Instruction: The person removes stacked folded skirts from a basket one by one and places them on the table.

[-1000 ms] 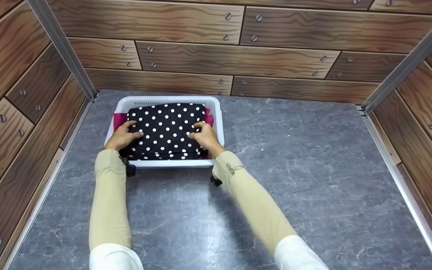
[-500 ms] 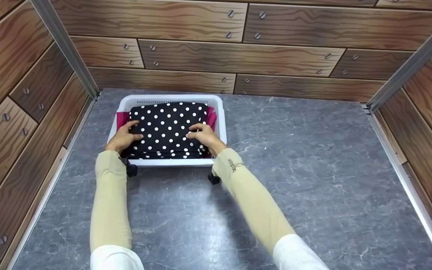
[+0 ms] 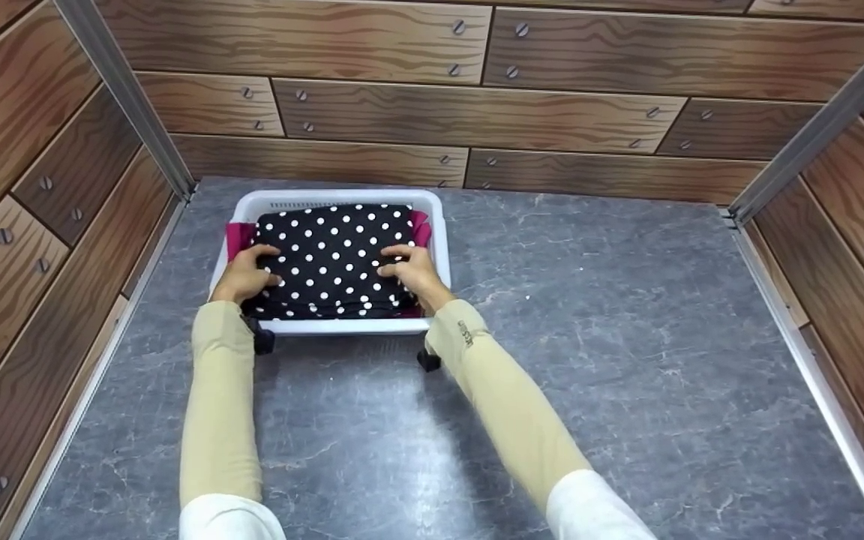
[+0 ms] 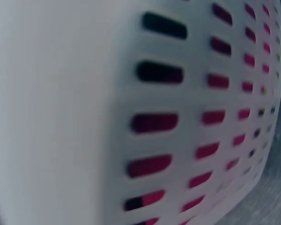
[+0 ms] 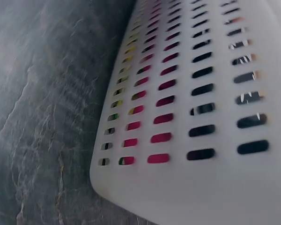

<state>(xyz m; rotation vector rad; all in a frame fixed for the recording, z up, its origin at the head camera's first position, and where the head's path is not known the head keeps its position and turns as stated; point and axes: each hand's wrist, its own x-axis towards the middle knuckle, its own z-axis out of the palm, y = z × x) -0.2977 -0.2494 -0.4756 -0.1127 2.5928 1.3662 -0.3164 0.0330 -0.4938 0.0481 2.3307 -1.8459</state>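
A folded black cloth with white polka dots point(image 3: 334, 259) lies on top of the pile inside the white plastic basket point(image 3: 357, 327). At its left side my left hand point(image 3: 243, 279) rests, thumb and forefinger lying on the fabric. My right hand point(image 3: 417, 276) touches the right side the same way, thumb and forefinger apart. The remaining fingers of both hands are hidden at the cloth's edges. Magenta cloth point(image 3: 239, 238) sticks out from under the dotted one on both sides. Neither wrist view shows a hand; each looks at the slotted basket wall point(image 4: 192, 101).
The basket stands on a grey marbled floor point(image 3: 589, 337), near the back left corner. Wood-patterned panels point(image 3: 372, 112) enclose the back and sides. Through the wall slots in the right wrist view, magenta, black and some yellow fabric point(image 5: 127, 59) shows.
Both hands stay at the cloth's sides, with only slight shifts of the fingers over its top. The basket keeps its place; the head view moves a little.
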